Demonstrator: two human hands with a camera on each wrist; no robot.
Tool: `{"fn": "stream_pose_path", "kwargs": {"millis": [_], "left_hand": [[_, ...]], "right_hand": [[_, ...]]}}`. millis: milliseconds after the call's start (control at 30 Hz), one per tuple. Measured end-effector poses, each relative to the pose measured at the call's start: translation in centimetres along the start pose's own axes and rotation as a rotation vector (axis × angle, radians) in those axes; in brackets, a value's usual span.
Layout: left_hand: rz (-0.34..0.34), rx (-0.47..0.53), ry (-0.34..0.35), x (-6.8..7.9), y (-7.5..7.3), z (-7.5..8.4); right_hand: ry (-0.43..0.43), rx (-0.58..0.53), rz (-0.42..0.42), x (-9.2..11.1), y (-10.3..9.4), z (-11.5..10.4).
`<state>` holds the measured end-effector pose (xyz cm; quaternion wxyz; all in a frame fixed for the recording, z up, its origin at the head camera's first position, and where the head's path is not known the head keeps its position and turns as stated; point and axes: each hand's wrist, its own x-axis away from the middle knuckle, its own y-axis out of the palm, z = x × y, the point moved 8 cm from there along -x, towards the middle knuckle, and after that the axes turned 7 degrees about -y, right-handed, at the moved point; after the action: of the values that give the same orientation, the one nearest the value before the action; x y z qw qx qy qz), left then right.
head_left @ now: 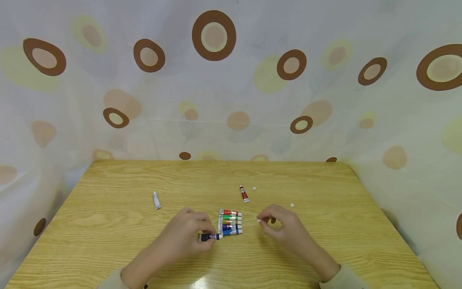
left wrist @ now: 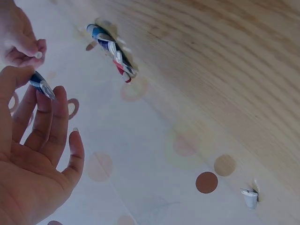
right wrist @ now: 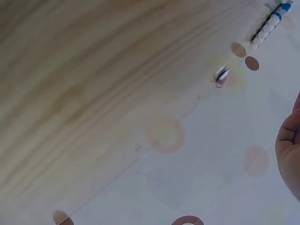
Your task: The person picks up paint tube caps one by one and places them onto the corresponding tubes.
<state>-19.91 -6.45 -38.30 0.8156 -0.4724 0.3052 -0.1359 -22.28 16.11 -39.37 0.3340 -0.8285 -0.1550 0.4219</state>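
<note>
My left hand (head_left: 180,235) pinches a small dark paint tube (head_left: 206,237) between thumb and fingers; in the left wrist view the tube (left wrist: 41,85) looks dark blue. A tidy row of several paint tubes (head_left: 231,216), among them orange-red, green and blue ones, lies just beyond it, their white caps facing right. My right hand (head_left: 286,228) stays to the right of the row, with a small white cap (head_left: 258,220) pinched at its fingertips. That cap (left wrist: 38,55) is visible in the left wrist view too. Only the edge of the right hand (right wrist: 289,147) enters the right wrist view.
A red paint tube (head_left: 244,194) lies behind the row, with a loose white cap (head_left: 254,188) beside it. Another white cap (head_left: 292,205) is farther right. On the left lies a white tube (head_left: 156,200). A patterned curtain (head_left: 216,88) borders the wooden table (head_left: 119,241).
</note>
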Motion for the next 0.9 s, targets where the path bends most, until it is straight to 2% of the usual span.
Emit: {"fn": "stream_pose_path", "kwargs": {"millis": [200,667,900], "left_hand": [[0.039,-0.034,0.027,-1.1,0.1,0.8],[0.064,0.006,0.079,-2.7,0.4,2.2],[0.058,0.012,0.088,-3.2,0.7,2.6]], "right_hand": [[-0.009,-0.037,0.007,-0.4,0.5,-1.1],[-0.053,-0.115,0.047,-1.1,1.2,-3.1],[-0.039,-0.142,0.045,-1.2,1.4,-3.5]]}}
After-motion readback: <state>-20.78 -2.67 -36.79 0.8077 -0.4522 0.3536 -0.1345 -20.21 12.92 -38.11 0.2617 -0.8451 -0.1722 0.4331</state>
